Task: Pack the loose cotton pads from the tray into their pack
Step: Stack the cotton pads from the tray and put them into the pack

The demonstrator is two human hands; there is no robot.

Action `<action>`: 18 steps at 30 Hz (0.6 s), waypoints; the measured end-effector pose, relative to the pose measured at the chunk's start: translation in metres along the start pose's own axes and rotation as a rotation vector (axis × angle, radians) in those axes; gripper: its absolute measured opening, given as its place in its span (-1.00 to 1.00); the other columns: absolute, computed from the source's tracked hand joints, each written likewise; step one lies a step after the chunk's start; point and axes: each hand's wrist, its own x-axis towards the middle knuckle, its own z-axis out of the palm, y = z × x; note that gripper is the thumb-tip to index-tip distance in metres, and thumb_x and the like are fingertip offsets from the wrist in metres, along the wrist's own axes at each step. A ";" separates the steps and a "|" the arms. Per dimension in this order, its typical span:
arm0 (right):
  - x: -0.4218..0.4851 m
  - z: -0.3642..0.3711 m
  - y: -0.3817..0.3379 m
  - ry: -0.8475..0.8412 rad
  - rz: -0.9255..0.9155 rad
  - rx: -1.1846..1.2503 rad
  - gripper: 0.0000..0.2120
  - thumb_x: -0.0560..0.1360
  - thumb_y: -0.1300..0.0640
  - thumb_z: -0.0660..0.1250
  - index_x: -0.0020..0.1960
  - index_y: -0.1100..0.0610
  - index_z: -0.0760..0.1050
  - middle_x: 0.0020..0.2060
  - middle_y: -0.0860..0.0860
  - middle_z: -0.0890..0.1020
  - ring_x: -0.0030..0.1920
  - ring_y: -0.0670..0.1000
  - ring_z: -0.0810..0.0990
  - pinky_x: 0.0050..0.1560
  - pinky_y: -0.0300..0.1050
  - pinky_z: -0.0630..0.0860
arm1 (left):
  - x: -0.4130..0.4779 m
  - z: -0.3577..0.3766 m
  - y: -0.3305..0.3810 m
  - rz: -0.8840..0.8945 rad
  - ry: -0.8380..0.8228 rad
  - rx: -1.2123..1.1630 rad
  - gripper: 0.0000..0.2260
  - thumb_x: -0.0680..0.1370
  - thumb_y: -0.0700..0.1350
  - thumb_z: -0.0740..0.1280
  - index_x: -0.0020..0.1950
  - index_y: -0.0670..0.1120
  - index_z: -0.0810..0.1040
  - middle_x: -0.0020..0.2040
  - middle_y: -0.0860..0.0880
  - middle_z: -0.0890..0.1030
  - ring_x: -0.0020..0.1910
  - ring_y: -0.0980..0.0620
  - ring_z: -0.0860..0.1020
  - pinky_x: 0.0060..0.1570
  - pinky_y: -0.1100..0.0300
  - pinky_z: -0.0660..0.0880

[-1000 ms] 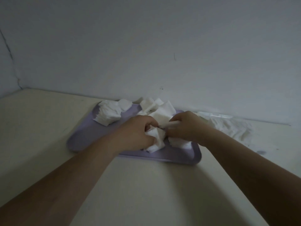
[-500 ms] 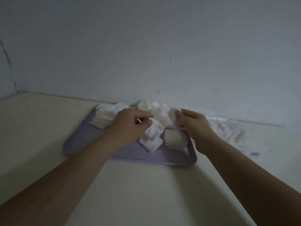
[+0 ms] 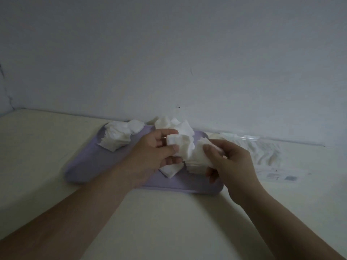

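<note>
Head view, dim light. Lilac tray (image 3: pixel 84 166) lies on the cream table (image 3: pixel 169 222), its far edge close to the wall (image 3: pixel 169 53). Tray contents: a ragged stack of white cotton pads (image 3: pixel 116 136) at the far left corner, a loose heap of pads (image 3: pixel 174 125) at the far middle, one flat pad (image 3: pixel 171 169) near the middle, partly under the left hand. The tray's left and near floor is bare. Left hand (image 3: pixel 152 156) is over the tray's middle, thumb and fingers pinching a crumpled wad of pads (image 3: pixel 181 147). Right hand (image 3: pixel 231 166) is over the tray's right end, thumb pressed on top of a small stack of pads (image 3: pixel 199 156), fingers curled beneath it. The two held bunches touch or overlap; the seam between them cannot be made out. The clear plastic pack (image 3: pixel 262 152) lies flat on the table just right of the tray, against the wall, crinkled. Rippled white shows through the film, but whether that is pads or glare on the film I cannot tell. A printed strip (image 3: pixel 277 176) runs along the pack's near edge, text too small to read. The tray's right far corner is hidden behind the hands and pads. Both forearms run out of frame at the bottom.
</note>
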 end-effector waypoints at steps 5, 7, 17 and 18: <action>-0.005 -0.002 0.006 -0.025 0.067 0.114 -0.91 0.54 0.31 0.44 -0.02 0.19 0.71 -0.27 0.29 0.68 -0.36 0.12 0.60 -0.32 0.01 0.56 | -0.005 -0.002 -0.006 -0.018 -0.157 0.119 -0.82 0.51 -0.31 0.46 0.07 -0.12 0.65 -0.02 -0.17 0.69 -0.15 -0.12 0.68 -0.23 0.10 0.59; -0.007 -0.002 0.005 -0.061 0.086 0.141 -0.92 0.56 0.27 0.44 -0.03 0.20 0.72 -0.24 0.22 0.73 -0.28 0.12 0.69 -0.25 0.02 0.65 | -0.005 -0.002 -0.009 -0.025 -0.195 0.209 -0.80 0.42 -0.21 0.58 0.00 -0.06 0.68 -0.08 -0.17 0.69 -0.22 -0.15 0.61 -0.19 0.03 0.48; -0.016 -0.003 0.005 -0.207 0.040 0.094 -0.85 0.62 0.17 0.37 0.02 0.06 0.72 -0.39 0.09 0.68 -0.43 0.06 0.63 -0.44 -0.17 0.50 | -0.008 0.002 -0.012 0.054 -0.135 0.374 -0.84 0.46 -0.23 0.53 0.01 -0.10 0.68 -0.27 -0.15 0.63 -0.39 -0.04 0.52 -0.39 0.20 0.44; -0.016 -0.003 0.006 -0.214 0.042 0.092 -0.86 0.62 0.16 0.37 0.03 0.06 0.72 -0.40 0.09 0.68 -0.43 0.06 0.63 -0.44 -0.17 0.50 | -0.008 0.002 -0.012 0.055 -0.132 0.378 -0.83 0.46 -0.25 0.52 0.03 -0.12 0.68 -0.28 -0.12 0.63 -0.40 -0.02 0.52 -0.40 0.21 0.43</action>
